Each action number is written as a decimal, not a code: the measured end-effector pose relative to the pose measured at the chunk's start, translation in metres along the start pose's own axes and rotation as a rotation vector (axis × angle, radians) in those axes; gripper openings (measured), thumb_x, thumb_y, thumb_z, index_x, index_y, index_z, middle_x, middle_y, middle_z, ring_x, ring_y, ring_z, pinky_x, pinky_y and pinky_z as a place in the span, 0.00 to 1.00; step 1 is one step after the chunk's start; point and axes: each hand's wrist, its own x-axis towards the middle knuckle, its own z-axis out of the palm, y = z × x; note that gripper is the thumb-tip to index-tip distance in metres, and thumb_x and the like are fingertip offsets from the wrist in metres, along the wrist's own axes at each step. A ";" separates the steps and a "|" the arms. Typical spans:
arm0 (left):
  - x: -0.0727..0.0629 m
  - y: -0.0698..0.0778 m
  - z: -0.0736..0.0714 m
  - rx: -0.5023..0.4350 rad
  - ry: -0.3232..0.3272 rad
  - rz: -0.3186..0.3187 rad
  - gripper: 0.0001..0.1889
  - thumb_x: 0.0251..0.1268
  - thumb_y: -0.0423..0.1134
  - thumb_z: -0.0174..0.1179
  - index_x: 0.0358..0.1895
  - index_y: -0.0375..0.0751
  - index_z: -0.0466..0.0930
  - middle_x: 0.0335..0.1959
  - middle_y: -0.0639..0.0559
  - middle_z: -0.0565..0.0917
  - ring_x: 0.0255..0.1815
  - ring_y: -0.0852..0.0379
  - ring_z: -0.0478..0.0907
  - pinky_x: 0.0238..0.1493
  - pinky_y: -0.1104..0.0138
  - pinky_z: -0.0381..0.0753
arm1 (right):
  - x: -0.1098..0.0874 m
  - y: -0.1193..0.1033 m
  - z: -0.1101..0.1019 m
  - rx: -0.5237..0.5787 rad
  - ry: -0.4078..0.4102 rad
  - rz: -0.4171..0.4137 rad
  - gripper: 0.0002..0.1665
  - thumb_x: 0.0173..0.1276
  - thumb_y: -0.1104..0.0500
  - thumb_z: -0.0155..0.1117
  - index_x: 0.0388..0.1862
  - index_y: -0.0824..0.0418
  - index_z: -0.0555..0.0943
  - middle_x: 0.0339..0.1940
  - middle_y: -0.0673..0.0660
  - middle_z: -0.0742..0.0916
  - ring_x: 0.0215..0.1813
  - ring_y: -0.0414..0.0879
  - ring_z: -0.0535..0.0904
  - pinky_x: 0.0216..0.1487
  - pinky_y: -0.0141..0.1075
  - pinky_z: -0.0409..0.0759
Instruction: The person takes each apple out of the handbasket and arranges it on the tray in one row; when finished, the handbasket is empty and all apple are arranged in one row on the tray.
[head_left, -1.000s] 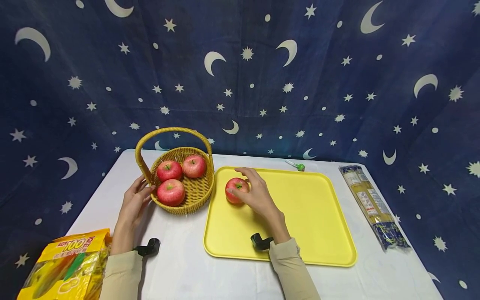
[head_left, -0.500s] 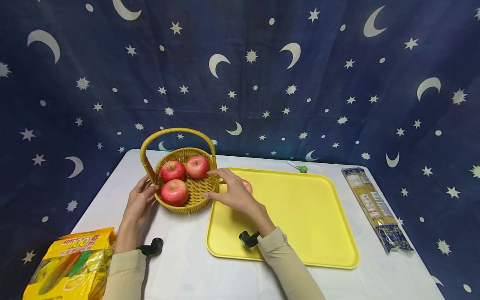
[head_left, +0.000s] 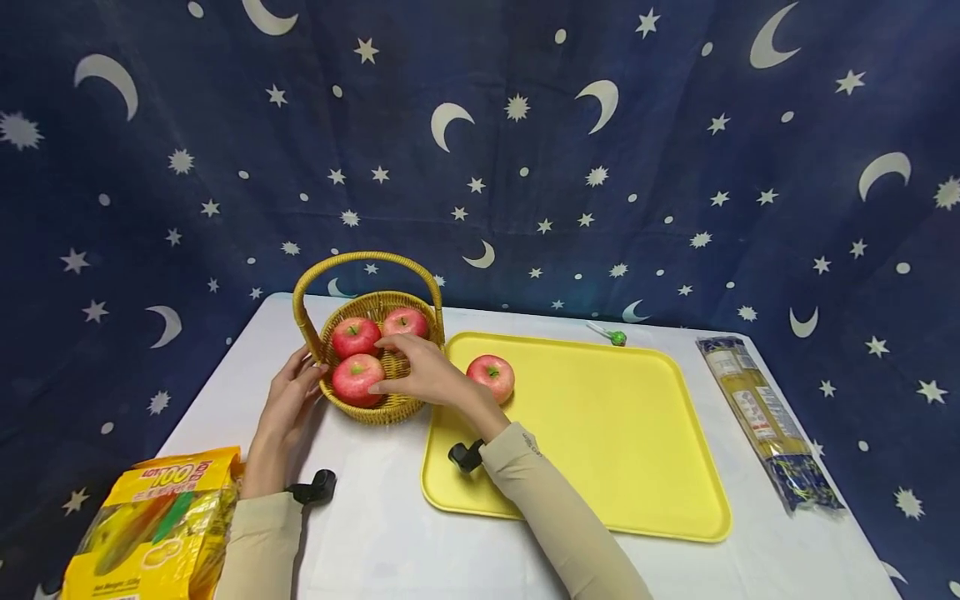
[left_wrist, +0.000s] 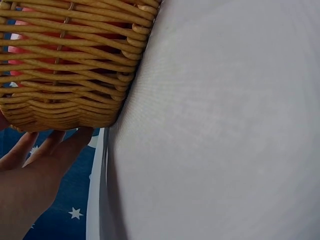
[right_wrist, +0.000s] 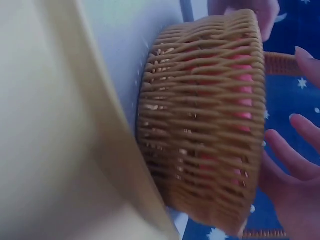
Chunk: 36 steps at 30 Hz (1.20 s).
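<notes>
Three red apples sit in a wicker basket [head_left: 382, 414] with an arched handle: a front one [head_left: 358, 380], a back left one [head_left: 356, 337] and a back right one [head_left: 406, 322]. Against the basket's left side rests my left hand [head_left: 285, 408], its thumb at the rim; in the left wrist view its fairly straight fingers [left_wrist: 70, 150] touch the weave. My right hand [head_left: 431, 375] reaches over the basket's right rim with thumb and fingers spread. Its thumb overlaps the front apple's edge, and the fingertips come near the back apples.
A yellow tray [head_left: 600, 450] stands right of the basket, with another apple [head_left: 491, 377] on its left part. Behind it lies a green lollipop [head_left: 617, 337]. A clear packet of noodle-like sticks [head_left: 765, 417] lies far right; a yellow candy bag [head_left: 153, 525] is front left.
My right hand has let go of the apple on the tray and moved left over the basket. My left hand stays at the basket's side. The view has shifted slightly.
</notes>
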 end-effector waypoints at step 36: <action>-0.001 0.002 -0.007 0.031 -0.082 -0.014 0.36 0.82 0.35 0.47 0.85 0.48 0.40 0.86 0.45 0.49 0.82 0.45 0.54 0.83 0.51 0.53 | 0.009 -0.007 0.036 -0.106 0.078 0.072 0.47 0.58 0.44 0.79 0.73 0.53 0.69 0.67 0.52 0.81 0.68 0.46 0.76 0.70 0.38 0.75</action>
